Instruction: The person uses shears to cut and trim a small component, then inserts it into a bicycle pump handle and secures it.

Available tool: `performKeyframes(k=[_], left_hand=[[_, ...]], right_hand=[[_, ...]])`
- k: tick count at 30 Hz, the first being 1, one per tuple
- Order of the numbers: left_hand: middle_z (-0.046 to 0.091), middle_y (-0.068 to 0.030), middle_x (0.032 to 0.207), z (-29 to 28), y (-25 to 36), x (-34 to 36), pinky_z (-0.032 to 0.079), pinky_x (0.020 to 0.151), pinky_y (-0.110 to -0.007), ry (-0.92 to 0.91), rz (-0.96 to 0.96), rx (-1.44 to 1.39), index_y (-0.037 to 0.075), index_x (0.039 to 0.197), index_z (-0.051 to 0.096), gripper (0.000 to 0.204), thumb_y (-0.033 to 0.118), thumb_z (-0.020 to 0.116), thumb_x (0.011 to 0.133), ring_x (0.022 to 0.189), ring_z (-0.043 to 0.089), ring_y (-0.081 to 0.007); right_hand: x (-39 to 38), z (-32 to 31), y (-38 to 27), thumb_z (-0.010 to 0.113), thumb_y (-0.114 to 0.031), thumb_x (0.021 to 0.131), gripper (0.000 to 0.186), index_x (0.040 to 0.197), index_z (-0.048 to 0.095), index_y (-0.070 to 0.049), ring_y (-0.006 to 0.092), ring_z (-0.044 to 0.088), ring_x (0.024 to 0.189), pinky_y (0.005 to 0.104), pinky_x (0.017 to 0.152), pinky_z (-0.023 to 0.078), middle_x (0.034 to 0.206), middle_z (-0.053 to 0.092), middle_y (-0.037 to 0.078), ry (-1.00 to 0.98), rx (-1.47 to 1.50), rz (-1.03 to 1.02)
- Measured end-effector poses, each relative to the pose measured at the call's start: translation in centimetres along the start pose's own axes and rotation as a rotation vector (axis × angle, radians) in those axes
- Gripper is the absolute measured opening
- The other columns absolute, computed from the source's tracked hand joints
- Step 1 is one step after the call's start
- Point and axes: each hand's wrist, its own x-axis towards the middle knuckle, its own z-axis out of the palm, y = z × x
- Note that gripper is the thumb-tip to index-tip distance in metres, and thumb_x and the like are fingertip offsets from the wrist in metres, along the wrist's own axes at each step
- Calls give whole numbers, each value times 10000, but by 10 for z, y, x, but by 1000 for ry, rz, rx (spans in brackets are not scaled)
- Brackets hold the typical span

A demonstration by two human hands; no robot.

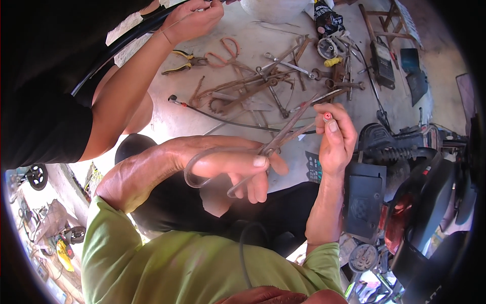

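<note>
My left hand (pixel 238 164) grips large rusty scissors (pixel 268 150) with long blades slightly parted, pointing up and right toward my right hand (pixel 334 142). My right hand's thumb and curled fingers pinch a small red-tipped piece (pixel 327 117), mostly hidden by the fingers. A black cable (pixel 212 112) with a connector at its left end runs behind the scissors toward my right hand; whether it joins the held piece I cannot tell.
A co-worker's hands (pixel 192 17) hold a black tube at upper left. Pliers (pixel 188 60), red-handled snips (pixel 225 53), several wrenches (pixel 288 66) and rusty metal pieces lie on the floor (pixel 172 126) ahead. A motorcycle (pixel 415 192) with a shock absorber stands at the right.
</note>
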Motion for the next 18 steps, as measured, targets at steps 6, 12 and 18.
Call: performKeyframes(k=[6, 12, 18], left_hand=[[745, -165, 1040, -2, -1, -6, 557, 765, -369, -99, 20, -157, -74, 1460, 488, 767, 563, 542, 1036, 831, 723, -246], [685, -174, 1022, 2, -15, 4, 541, 781, -444, 848, 347, 1193, 42, 1337, 601, 497, 159, 764, 882, 865, 682, -379], [637, -109, 933, 2, 0, -4, 515, 752, -444, 970, 364, 1376, 85, 1307, 645, 530, 54, 783, 797, 843, 652, -329]], right_hand=[[2, -5, 1, 594, -210, 970, 327, 1088, 709, 72, 73, 452, 708, 245, 631, 330, 863, 511, 16, -51, -5, -35], [-4, 3, -4, 624, -179, 962, 296, 1138, 676, 53, 71, 467, 729, 238, 650, 367, 871, 565, 9, -3, 129, 46], [-6, -3, 2, 660, -155, 947, 248, 1102, 656, 39, 67, 479, 746, 223, 673, 383, 903, 576, 14, -62, 183, 65]])
